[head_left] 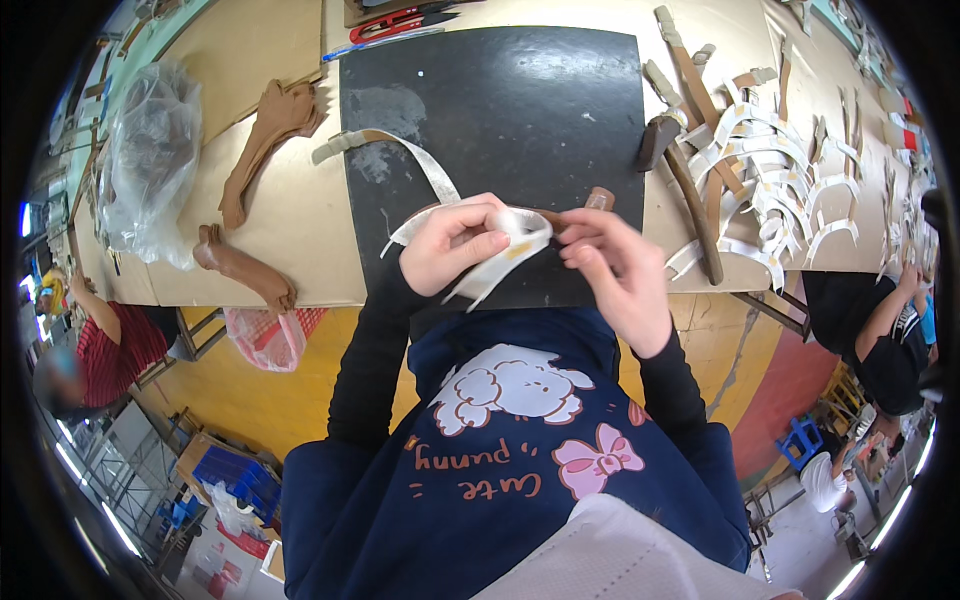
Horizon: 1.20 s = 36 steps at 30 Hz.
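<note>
My left hand (453,246) pinches a white-backed shoe strap piece (515,258) with brown edging, its white part folded into a loop. A long strap tail (415,150) runs from the piece toward the far left and ends in a grey-brown tip. My right hand (622,262) is at the other side, slightly blurred, fingers bent and apart. Its fingertips are beside the brown end of the strap; whether they touch it is unclear. Beneath both hands lies a black work mat (500,110). A small brown roll-like piece (600,198) sits just beyond my right fingers.
White and brown strap pieces (765,190) are heaped at right, beside a dark-headed hammer (690,200). Brown strap bundles (265,145) and a clear plastic bag (150,160) lie at left. Red-handled snips (395,22) are at the far edge. Other people (110,340) work on both sides.
</note>
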### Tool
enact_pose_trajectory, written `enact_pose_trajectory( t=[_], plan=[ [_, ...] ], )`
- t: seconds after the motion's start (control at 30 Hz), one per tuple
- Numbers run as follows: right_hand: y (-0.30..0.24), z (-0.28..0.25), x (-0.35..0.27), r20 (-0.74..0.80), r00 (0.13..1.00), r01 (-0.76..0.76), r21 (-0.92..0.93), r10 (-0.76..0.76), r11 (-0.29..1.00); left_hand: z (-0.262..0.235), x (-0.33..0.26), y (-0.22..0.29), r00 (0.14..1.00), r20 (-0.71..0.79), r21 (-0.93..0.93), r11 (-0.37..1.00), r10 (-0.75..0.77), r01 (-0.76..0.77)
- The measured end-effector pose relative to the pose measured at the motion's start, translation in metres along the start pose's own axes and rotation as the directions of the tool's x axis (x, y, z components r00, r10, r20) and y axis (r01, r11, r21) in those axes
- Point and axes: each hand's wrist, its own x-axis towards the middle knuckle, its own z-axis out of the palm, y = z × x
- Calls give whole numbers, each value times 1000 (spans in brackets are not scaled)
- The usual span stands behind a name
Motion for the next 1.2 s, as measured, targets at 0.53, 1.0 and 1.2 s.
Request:
enact_pose_trajectory(
  t=[0.53, 1.0, 1.2],
  plan=[
    [5, 2, 14, 166, 979, -67, -299, 121, 952, 22, 13, -16, 869, -254, 752, 652, 424, -98],
    [18, 6, 12, -88, 975, 155, -378, -202, 913, 21, 12, -12, 858, -303, 753, 656, 414, -51],
    [30, 4, 9, -59, 970, 201, -356, -237, 913, 20, 11, -8, 879, -299, 784, 620, 372, 4]
  ],
)
